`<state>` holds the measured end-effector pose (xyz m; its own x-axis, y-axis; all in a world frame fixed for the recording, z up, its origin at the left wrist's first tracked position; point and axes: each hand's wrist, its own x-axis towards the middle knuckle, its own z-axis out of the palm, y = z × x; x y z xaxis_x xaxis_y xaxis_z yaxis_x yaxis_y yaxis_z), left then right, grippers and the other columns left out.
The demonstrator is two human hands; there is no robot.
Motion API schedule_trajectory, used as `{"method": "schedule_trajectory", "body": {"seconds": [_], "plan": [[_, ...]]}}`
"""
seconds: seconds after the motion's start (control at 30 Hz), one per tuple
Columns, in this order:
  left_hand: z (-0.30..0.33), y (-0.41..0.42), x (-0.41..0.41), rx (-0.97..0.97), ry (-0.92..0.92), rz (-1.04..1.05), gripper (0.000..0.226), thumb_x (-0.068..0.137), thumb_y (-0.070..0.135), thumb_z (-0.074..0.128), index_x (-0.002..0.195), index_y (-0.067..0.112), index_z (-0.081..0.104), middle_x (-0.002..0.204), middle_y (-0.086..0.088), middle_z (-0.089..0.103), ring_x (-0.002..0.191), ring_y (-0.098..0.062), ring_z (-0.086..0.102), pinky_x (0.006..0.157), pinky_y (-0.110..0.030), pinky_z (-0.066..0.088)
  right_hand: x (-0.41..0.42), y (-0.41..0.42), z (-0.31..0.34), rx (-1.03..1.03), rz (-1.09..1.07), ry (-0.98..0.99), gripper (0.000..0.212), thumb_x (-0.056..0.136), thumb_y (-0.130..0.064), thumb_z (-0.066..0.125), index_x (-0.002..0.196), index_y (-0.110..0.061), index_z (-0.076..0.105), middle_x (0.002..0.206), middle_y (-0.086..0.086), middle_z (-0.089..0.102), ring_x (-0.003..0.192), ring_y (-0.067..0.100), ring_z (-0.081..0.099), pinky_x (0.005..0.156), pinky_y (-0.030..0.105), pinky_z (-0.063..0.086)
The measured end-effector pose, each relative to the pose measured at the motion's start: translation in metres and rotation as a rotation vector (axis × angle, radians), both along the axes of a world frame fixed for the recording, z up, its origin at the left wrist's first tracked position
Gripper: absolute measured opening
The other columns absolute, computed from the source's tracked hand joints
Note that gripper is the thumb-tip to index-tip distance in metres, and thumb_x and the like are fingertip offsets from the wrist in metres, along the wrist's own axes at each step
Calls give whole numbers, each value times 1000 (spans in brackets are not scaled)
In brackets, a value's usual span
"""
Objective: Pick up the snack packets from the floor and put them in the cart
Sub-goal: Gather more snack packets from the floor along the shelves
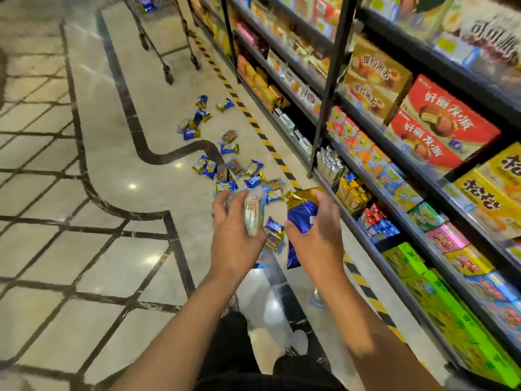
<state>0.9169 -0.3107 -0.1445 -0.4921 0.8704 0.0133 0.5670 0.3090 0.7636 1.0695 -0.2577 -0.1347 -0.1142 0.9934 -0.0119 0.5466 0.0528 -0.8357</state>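
My left hand (232, 230) grips a pale clear-wrapped snack packet (253, 213) at mid-frame. Beside it my right hand (315, 235) holds blue and gold snack packets (301, 218), one hanging down below the palm. Several more blue-gold packets lie scattered on the marble floor: a cluster (225, 170) just beyond my hands, another group (197, 119) farther up the aisle, and a few (275, 228) under my hands. The wire shopping cart (158, 29) stands at the top of the view with a blue packet (148, 4) inside it.
Store shelves (394, 142) full of boxed snacks run along the right side. A yellow-black hazard stripe (253, 122) edges the floor beside them. Dark curved inlay lines cross the marble at left. My legs and shoes (298, 340) show at the bottom.
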Motion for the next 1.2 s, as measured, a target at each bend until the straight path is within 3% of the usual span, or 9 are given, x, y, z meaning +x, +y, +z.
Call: {"method": "schedule_trajectory", "body": {"seconds": [0.07,0.13,0.27,0.4,0.53,0.63,0.87,1.03,1.2], "plan": [[10,-8,-17,50,8,28,84,69,13,80,141,34,41,147,13,20,128,-17,43,83,-41,60,-15,0,10,-20,64,5,72,81,-26,77,141,-30,37,132,-10,43,106,-8,39,81,2,32],[17,-14,-36,68,14,57,82,69,12,80,139,32,45,146,12,21,127,-15,44,93,-32,54,-33,2,17,-39,114,12,72,83,-28,77,142,-32,36,129,-14,41,108,-7,39,84,7,33],[28,-27,-84,36,-58,76,83,68,12,84,136,37,45,140,20,20,116,-7,41,77,-42,61,-76,1,27,5,165,-39,68,81,-27,78,138,-26,41,130,-8,44,110,-1,41,87,13,31],[30,-45,-149,66,-45,97,80,69,12,81,134,43,45,138,20,20,116,-11,46,71,-41,62,-132,-3,34,-6,210,-107,67,82,-28,75,137,-32,38,133,-10,43,112,1,41,87,20,34],[28,-63,-223,49,-52,178,81,67,10,78,138,34,47,135,19,21,118,-18,50,88,-40,57,-205,-11,37,-23,265,-136,68,82,-30,74,138,-36,36,134,-13,41,113,0,42,86,22,36],[30,-74,-276,60,-68,206,81,65,11,76,136,38,46,134,20,21,117,-20,51,83,-42,59,-266,-19,41,-5,304,-150,67,81,-31,73,137,-37,36,128,-11,43,111,7,49,80,26,42],[37,-97,-373,58,-85,298,83,71,11,79,143,31,42,139,16,21,122,-12,43,88,-40,57,-387,-27,48,73,384,-152,71,81,-32,77,138,-35,35,134,-12,42,113,-1,41,84,13,32],[37,-106,-425,52,-91,367,83,72,11,77,145,30,41,139,17,21,125,-12,43,94,-28,51,-449,-23,41,85,447,-193,75,78,-38,80,139,-37,36,133,-11,43,120,6,44,84,23,38],[35,-102,-473,45,-100,439,80,76,14,77,146,30,41,138,21,19,125,-15,44,96,-33,52,-506,-8,34,67,553,-216,76,81,-29,76,143,-33,33,137,-6,42,124,10,44,86,24,36]]}}
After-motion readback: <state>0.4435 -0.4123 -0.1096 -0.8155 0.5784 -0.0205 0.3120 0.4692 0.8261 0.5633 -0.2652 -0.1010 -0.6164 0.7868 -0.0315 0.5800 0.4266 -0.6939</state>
